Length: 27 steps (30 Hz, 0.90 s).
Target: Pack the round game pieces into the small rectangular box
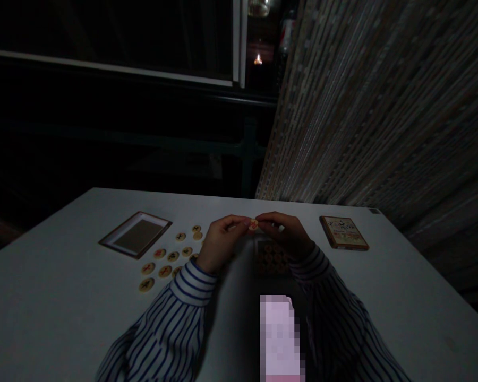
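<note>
Background: dark window (143,37) at 11 o'clock from the held disc, string curtain (362,106) between 1 and 2 o'clock.
Surface: white table (63,318), its far edge running behind the hands at 12 o'clock.
Held disc: one red-marked disc (254,225), raised between both hands, its marked face turned toward the viewer, presumably so that it can be read.
Left hand (219,239): thumb and forefinger pinching the disc's 9 o'clock edge.
Right hand (290,233): fingertips pinching the 3 o'clock edge; gripping by the rim leaves the marking uncovered.
Piece box: small box (256,254) at 5 o'clock, seemingly filled with rows of discs, though shadow obscures them.
Loose discs: pale round discs (164,271) scattered at 8 o'clock, likely spread within left-hand reach; the left sleeve (193,286) overlaps the nearest.
Flanks: shallow tray (139,237) at 9 o'clock; printed case (346,233) at 3 o'clock.
Moving room: widest between right hand and case; tightest at 8 o'clock, among the discs.
</note>
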Tool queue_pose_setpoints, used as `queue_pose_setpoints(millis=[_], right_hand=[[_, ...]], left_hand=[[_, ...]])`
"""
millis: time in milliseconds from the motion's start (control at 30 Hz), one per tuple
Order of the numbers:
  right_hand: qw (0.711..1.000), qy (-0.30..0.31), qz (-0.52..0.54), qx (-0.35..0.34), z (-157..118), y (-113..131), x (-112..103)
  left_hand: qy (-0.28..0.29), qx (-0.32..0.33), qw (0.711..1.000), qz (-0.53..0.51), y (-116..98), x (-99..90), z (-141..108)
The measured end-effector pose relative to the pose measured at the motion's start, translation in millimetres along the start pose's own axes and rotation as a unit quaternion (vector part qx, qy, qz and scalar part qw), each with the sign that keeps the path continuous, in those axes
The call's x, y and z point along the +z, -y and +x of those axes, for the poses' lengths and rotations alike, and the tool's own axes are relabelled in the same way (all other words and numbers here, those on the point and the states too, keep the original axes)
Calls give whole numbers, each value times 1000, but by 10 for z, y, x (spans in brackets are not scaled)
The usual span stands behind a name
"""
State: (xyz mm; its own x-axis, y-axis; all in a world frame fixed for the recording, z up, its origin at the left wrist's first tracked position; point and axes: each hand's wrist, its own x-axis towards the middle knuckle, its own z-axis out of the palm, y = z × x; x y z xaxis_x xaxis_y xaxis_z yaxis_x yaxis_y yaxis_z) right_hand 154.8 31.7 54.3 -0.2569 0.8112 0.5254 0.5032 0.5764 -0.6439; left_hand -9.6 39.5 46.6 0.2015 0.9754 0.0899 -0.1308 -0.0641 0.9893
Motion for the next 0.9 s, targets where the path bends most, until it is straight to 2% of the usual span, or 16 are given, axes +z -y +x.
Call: queue_pose_setpoints(millis=[200, 433, 700, 800, 900], right_hand=[[999, 12, -29, -12, -1, -2, 29], [999, 5, -41, -10, 3, -12, 43], [998, 2, -62, 2, 8, 40, 55], [998, 0, -68, -3, 1, 36, 58], [997, -2, -70, -10, -5, 22, 60]], left_hand=[[-29, -42, 997, -65, 23, 20, 10], [23, -91, 989, -116, -56, 41, -25], [27, -155, 973, -171, -91, 51, -48], [33, -160, 970, -178, -85, 47, -44], [30, -131, 976, -173, -70, 37, -29]])
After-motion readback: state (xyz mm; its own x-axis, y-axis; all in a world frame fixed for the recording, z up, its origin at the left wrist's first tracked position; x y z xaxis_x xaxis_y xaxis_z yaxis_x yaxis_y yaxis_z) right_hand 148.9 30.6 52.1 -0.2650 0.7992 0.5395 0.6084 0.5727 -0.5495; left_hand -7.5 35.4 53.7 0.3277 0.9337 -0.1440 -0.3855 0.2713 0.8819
